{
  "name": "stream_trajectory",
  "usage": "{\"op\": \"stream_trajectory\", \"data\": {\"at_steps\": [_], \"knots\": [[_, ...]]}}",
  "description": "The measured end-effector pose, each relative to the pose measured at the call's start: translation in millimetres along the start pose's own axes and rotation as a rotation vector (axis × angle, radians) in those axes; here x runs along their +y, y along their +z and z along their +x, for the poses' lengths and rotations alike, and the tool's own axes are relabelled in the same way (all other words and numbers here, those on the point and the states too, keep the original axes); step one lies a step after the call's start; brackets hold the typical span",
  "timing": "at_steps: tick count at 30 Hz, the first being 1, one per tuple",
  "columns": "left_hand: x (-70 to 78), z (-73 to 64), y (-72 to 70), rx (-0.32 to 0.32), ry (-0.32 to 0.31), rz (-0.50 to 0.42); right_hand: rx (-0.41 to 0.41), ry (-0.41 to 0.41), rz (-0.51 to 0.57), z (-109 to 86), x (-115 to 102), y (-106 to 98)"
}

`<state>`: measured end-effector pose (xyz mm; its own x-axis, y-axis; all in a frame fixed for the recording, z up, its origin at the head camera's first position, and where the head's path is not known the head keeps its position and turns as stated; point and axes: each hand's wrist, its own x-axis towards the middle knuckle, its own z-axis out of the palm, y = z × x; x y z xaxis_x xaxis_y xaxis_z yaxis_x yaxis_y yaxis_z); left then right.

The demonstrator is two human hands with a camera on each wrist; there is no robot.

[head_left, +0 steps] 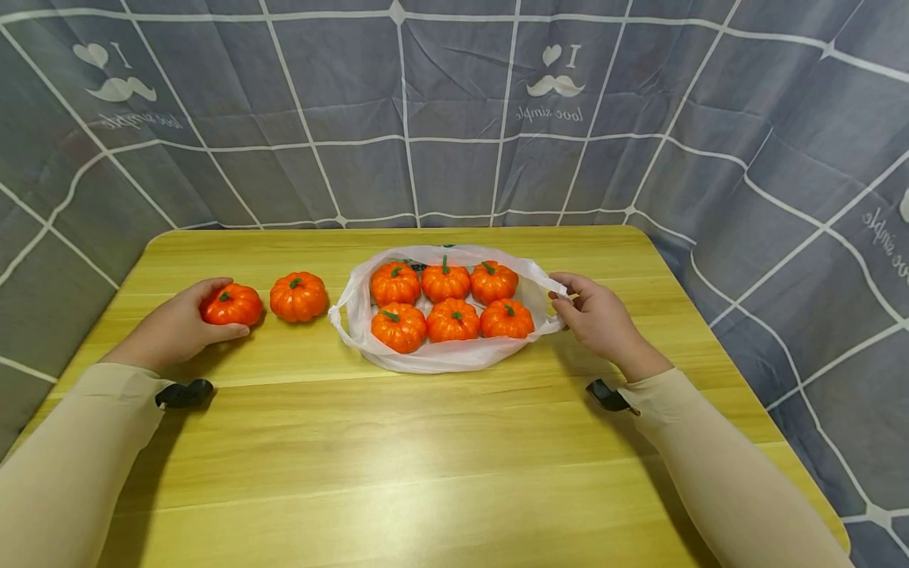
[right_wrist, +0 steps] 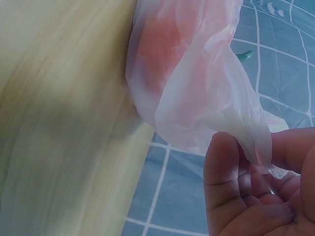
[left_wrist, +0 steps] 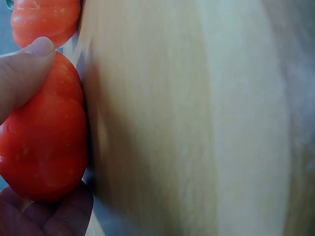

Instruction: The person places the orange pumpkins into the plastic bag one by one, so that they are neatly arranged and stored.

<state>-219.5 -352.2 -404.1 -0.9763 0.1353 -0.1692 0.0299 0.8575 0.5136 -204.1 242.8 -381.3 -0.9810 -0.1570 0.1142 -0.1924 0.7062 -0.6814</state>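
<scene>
At the left of the table, my left hand (head_left: 186, 322) grips a small orange toy pumpkin (head_left: 233, 305) with a green stem. In the left wrist view the thumb lies on one end of that pumpkin (left_wrist: 47, 132) and the fingers curl round the other. A second pumpkin (head_left: 298, 297) sits just to its right. A white plastic bag (head_left: 433, 360) lies mid-table, its mouth spread wide, with several pumpkins (head_left: 454, 319) in two rows inside. My right hand (head_left: 595, 314) pinches the bag's right handle, and the thin plastic (right_wrist: 211, 108) bunches between thumb and fingers.
The wooden table (head_left: 398, 465) extends in front of the bag toward me. A grey-blue curtain (head_left: 454, 102) with white grid lines hangs behind the table and along both sides. Dark straps or mounts (head_left: 185, 394) sit at both wrists over beige sleeves.
</scene>
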Motion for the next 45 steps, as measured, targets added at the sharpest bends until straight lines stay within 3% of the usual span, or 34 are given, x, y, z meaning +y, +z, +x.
{"op": "stream_trajectory", "data": {"at_steps": [20, 27, 31, 34, 37, 41, 45], "knots": [[-2.3, 1.3, 1.7, -0.010, 0.002, -0.003, -0.012, 0.018, 0.003, -1.0, -1.2, -0.5], [1.2, 0.0, 0.0, 0.023, 0.010, 0.015, -0.009, 0.015, -0.001, -0.4, -1.1, -1.3], [7.8, -1.1, -6.5, 0.078, 0.011, 0.009, -0.009, 0.018, 0.001, 0.1, -0.4, -1.6], [22.0, -2.1, -13.3, 0.132, 0.030, -0.014, -0.010, 0.014, 0.003, -0.2, 0.4, -1.9], [46.1, -3.0, -17.9, 0.168, 0.058, -0.065, -0.011, 0.007, 0.007, -0.2, 0.7, -2.3], [86.1, -0.2, -16.8, 0.153, 0.116, -0.148, -0.011, 0.003, 0.004, -0.4, 0.0, -2.5], [124.5, 6.6, -8.7, 0.108, 0.179, -0.166, -0.013, 0.005, 0.002, -1.0, -0.9, -2.8]]}}
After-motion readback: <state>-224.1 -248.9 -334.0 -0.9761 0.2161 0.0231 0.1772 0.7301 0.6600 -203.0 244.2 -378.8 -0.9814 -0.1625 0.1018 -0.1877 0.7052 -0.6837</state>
